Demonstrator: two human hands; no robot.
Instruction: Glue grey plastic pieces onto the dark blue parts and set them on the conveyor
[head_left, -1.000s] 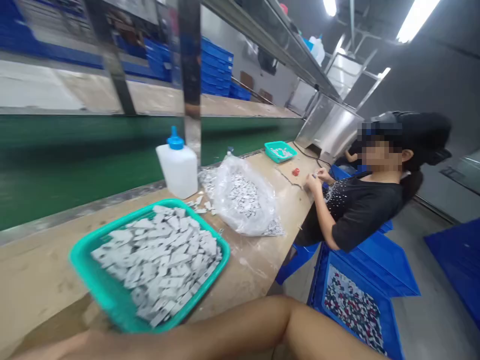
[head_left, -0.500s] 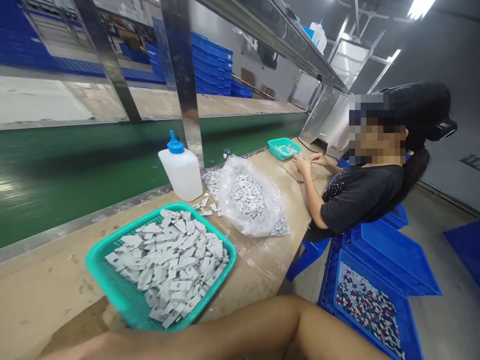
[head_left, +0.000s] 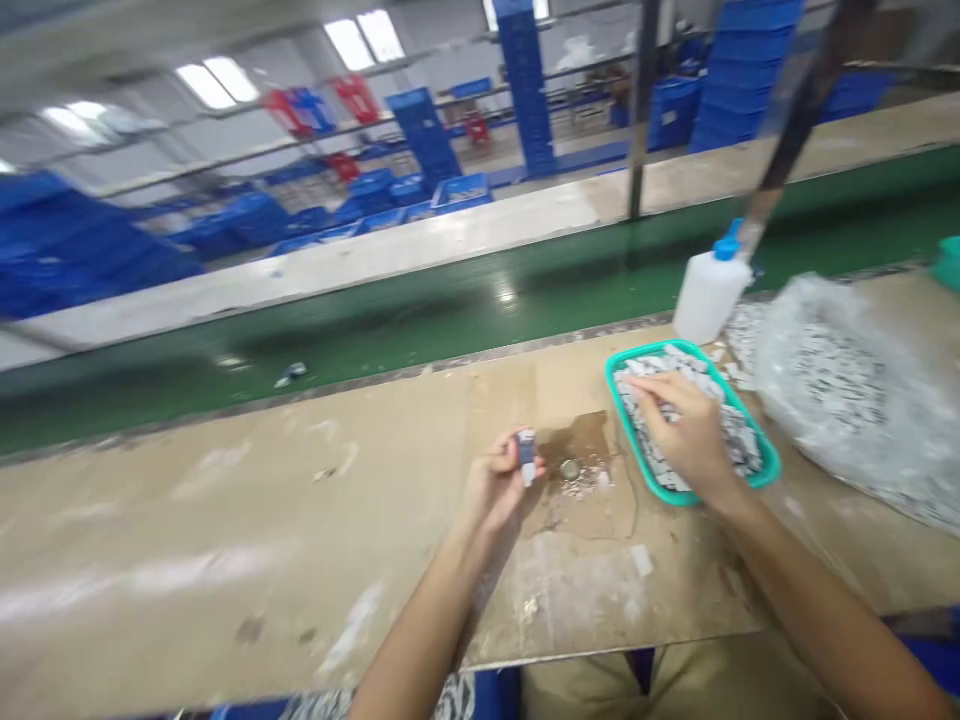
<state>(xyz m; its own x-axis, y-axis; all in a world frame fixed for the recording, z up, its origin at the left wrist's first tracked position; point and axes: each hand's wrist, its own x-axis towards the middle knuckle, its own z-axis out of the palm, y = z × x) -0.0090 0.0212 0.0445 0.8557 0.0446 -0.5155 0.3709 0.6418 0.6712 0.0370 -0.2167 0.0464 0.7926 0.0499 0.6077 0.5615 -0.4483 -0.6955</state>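
My left hand (head_left: pixel 491 485) is closed around a small dark-and-white piece (head_left: pixel 526 452) above the brown tabletop. To its right, my right hand (head_left: pixel 690 430) hovers over a green plastic basket (head_left: pixel 637 458) heaped with small flat light-grey pieces (head_left: pixel 742 445). Thumb and fingers of that hand are pinched together; what lies between them blends with the pieces behind and cannot be made out. Between the hands, a small round object (head_left: pixel 570 469) sits on a darker brown patch (head_left: pixel 589 435) with tiny scraps around it.
Behind the basket stands a white bottle with a blue cap (head_left: pixel 705 300). A clear plastic bag (head_left: pixel 784 345) of similar pieces lies at the right. A green belt (head_left: pixel 405 325) runs along the table's far edge, with a small object (head_left: pixel 291 374) on it. Blue crates are stacked beyond.
The view has swung left, so the co-worker is out of sight and the basket appears farther right. Both my hands now show, the left with a small piece, the right over the basket.
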